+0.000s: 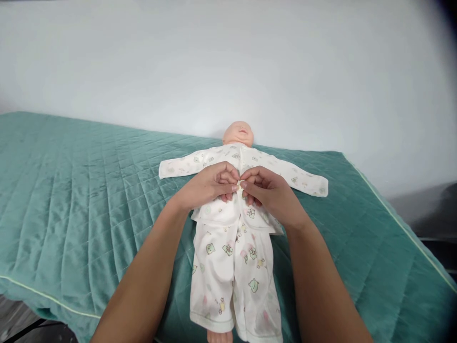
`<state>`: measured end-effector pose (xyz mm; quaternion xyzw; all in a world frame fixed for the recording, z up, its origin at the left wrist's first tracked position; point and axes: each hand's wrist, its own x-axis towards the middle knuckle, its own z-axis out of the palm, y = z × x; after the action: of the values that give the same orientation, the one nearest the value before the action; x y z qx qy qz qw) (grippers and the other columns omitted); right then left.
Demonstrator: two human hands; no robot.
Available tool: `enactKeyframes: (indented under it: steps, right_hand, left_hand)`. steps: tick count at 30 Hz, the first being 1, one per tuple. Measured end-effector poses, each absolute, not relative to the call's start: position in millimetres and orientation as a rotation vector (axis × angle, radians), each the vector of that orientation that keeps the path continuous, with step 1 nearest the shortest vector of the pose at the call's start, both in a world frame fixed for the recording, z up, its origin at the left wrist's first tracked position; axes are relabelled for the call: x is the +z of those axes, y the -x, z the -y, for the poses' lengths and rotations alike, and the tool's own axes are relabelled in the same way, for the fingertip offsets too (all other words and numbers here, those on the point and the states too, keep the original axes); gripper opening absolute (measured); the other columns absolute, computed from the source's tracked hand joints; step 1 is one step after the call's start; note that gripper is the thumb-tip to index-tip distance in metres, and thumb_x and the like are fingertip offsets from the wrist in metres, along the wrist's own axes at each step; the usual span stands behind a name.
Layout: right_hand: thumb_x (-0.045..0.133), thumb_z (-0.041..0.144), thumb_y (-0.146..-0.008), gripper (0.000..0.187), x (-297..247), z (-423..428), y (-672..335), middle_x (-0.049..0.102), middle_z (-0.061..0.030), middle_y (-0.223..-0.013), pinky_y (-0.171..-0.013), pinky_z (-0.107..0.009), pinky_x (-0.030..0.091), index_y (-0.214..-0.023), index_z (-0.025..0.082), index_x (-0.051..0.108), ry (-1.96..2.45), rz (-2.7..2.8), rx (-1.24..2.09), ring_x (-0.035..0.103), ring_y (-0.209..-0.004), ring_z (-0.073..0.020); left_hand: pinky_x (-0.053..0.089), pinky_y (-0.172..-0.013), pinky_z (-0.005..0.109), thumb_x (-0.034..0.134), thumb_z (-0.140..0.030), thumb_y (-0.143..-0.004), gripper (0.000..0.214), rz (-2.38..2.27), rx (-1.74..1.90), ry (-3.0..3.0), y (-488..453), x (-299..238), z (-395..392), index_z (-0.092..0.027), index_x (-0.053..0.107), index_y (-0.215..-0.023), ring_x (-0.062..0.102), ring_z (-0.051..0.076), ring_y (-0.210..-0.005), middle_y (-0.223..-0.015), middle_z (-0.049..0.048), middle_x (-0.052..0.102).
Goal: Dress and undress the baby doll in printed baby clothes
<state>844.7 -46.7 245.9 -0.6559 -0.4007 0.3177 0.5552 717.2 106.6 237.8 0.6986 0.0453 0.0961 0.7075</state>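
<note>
A baby doll (238, 133) lies on its back, its head away from me. It wears a white printed shirt (282, 170) with long sleeves spread to both sides, and matching white trousers (214, 276). Over the doll's belly, my left hand (219, 181) pinches the shirt's front edge between thumb and fingers. Facing it, my right hand (266, 188) pinches the same front edge, the fingertips of both hands almost touching. A small yellowish bit, perhaps a button, shows between the thumbs; its exact kind I cannot make out. One doll foot (219, 337) shows below the left trouser leg.
A green quilted cover (89, 205) lies under the doll, with pale piping along its edges. Behind the doll's head stands a plain white wall (214, 62). Dark flooring (14, 314) shows at the lower left, and a dark object stands beyond the right edge.
</note>
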Motion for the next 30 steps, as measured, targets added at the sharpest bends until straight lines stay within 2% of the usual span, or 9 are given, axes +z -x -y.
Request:
enactKeyframes:
  steps: [4,10,16,22,27,30]
  right_hand:
    - [0.072,0.036,-0.086,0.019,245.4,45.9,-844.2,0.063,0.0031,-0.067,-0.046,-0.02,0.037,-0.092,0.02,0.062,1.543,0.921,0.756,0.056,-0.052,-0.0085]
    - [0.071,0.037,-0.087,0.019,244.3,44.2,-843.5,0.065,0.0016,-0.065,-0.045,-0.02,0.036,-0.087,0.019,0.062,1.529,0.876,0.723,0.055,-0.05,-0.0081]
    - [0.067,0.034,-0.09,0.016,243.2,42.8,-843.3,0.063,0.0025,-0.062,-0.042,-0.02,0.034,-0.088,0.02,0.062,1.502,0.851,0.7,0.054,-0.047,-0.0078]
    - [0.07,0.034,-0.088,0.016,243.0,42.8,-842.7,0.063,0.0026,-0.061,-0.041,-0.019,0.033,-0.086,0.02,0.063,1.488,0.825,0.686,0.054,-0.045,-0.0078]
    - [0.07,0.032,-0.088,0.013,238.6,42.6,-846.0,0.062,0.0034,-0.06,-0.039,-0.019,0.031,-0.086,0.021,0.064,1.449,0.798,0.666,0.053,-0.044,-0.0077]
    - [0.07,0.031,-0.087,0.012,236.3,42.1,-847.5,0.06,0.004,-0.059,-0.038,-0.019,0.03,-0.086,0.021,0.064,1.394,0.762,0.659,0.051,-0.042,-0.0075]
  left_hand:
    - [0.049,-0.057,0.022,0.068,-0.024,-0.085,0.016,-0.119,0.148,-1.558,-713.4,241.5,-107.4,-0.019,0.059,-0.098,0.06,0.009,-0.063,-0.075,-0.0021,0.062]
    - [0.042,-0.046,0.019,0.069,-0.02,-0.081,0.028,-0.185,-0.01,-1.62,-708.9,247.0,-108.0,-0.019,0.063,-0.108,0.059,0.009,-0.058,-0.083,0.002,0.07]
    - [0.044,-0.045,0.02,0.07,-0.03,-0.084,0.024,-0.24,0.012,-1.647,-710.3,246.4,-106.5,-0.017,0.066,-0.105,0.056,0.009,-0.052,-0.073,0.0012,0.066]
    - [0.044,-0.045,0.019,0.065,-0.033,-0.089,0.018,-0.185,-0.007,-1.693,-709.6,247.5,-107.3,-0.016,0.068,-0.09,0.056,0.007,-0.054,-0.074,0.0013,0.066]
    - [0.043,-0.043,0.018,0.059,-0.035,-0.093,0.02,-0.188,0.092,-1.611,-711.2,245.8,-105.6,-0.018,0.065,-0.1,0.057,0.007,-0.051,-0.077,-0.0004,0.064]
    - [0.043,-0.042,0.018,0.059,-0.036,-0.094,0.02,-0.211,0.104,-1.62,-710.8,245.9,-105.1,-0.017,0.065,-0.093,0.054,0.005,-0.048,-0.076,-0.0006,0.064]
